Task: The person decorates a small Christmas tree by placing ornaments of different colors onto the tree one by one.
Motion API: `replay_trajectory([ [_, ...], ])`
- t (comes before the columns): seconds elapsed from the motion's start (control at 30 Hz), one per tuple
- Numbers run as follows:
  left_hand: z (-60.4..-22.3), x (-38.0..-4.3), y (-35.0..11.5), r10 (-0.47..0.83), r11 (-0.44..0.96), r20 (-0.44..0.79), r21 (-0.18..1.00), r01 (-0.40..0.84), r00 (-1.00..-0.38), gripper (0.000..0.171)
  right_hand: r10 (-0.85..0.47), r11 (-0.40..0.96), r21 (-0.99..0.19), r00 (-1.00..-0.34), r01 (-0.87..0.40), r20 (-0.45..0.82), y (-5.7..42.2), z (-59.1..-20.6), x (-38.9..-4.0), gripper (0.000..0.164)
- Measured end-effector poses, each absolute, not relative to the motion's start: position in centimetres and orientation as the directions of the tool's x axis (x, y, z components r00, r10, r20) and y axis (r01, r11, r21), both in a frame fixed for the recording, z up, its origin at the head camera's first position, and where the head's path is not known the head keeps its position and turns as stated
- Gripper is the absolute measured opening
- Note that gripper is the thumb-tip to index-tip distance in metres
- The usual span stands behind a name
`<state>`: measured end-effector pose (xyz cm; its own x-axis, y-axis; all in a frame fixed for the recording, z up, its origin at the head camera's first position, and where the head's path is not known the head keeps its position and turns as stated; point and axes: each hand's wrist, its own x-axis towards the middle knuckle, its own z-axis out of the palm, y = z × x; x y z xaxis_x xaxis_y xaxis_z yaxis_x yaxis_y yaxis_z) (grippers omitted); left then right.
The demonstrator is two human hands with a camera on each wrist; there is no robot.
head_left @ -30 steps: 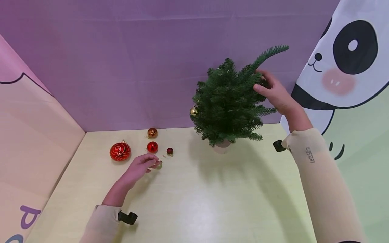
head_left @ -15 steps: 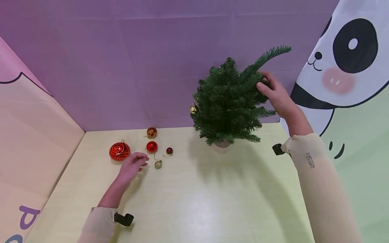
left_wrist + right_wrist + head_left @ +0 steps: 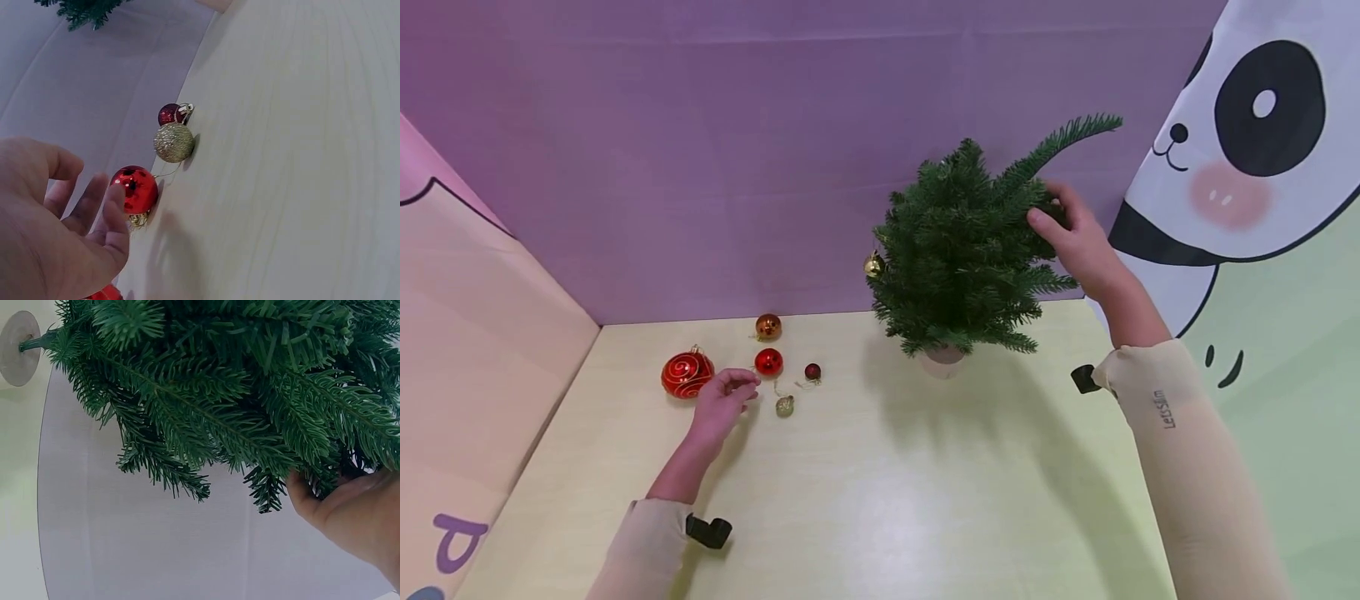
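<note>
Bushy tree (image 3: 958, 242) by the table's (image 3: 865, 475) back edge

The purple backdrop (image 3: 760, 158) rises close behind; toward me the pale surface stretches wide. The right hand (image 3: 1078, 237) curls thumb and fingers round the branches. The left hand (image 3: 721, 402), loosely bent, hovers near a shiny red bauble (image 3: 768, 362). Dark green needles carry a gold bauble (image 3: 874, 265).

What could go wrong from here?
The left hand is near the small red bauble, loose on the table; a nudge might set it rolling.
The tree spreads wider than its base; a tug by the right hand in its branches could topple it.
The hanging gold bauble, at the tree's edge, might slip off if shaken.
</note>
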<state>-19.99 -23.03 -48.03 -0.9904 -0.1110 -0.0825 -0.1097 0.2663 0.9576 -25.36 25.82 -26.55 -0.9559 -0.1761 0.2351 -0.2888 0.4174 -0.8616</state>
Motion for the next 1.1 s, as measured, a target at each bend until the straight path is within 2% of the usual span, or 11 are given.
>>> replay_trajectory([
  [0.23,-48.2,-20.5,-21.9,-0.269,0.264,-0.027,0.959,-0.101,-0.963,0.022,-0.175,0.427,-0.86,-0.959,-0.28,0.225,26.0,-26.6,-25.4,0.071],
  [0.37,-48.5,-20.8,-21.3,-0.298,0.307,0.026,0.949,-0.07,-0.954,0.022,-0.18,0.402,-0.862,-0.949,-0.31,0.258,26.2,-26.7,-25.7,0.068],
  [0.67,-48.0,-20.5,-20.3,-0.217,0.632,0.21,0.775,0.027,-0.953,0.029,-0.216,0.437,-0.813,-0.923,-0.384,0.319,26.1,-27.6,-25.7,0.064],
  [0.9,-47.6,-21.8,-20.2,-0.188,0.737,0.203,0.675,-0.002,-0.961,0.043,-0.232,0.433,-0.787,-0.898,-0.44,0.374,25.9,-27.9,-25.8,0.058],
  [1.1,-48.1,-22.7,-20.5,-0.191,0.761,0.188,0.648,-0.025,-0.964,0.066,-0.239,0.426,-0.785,-0.893,-0.45,0.382,25.8,-28.0,-25.4,0.058],
])
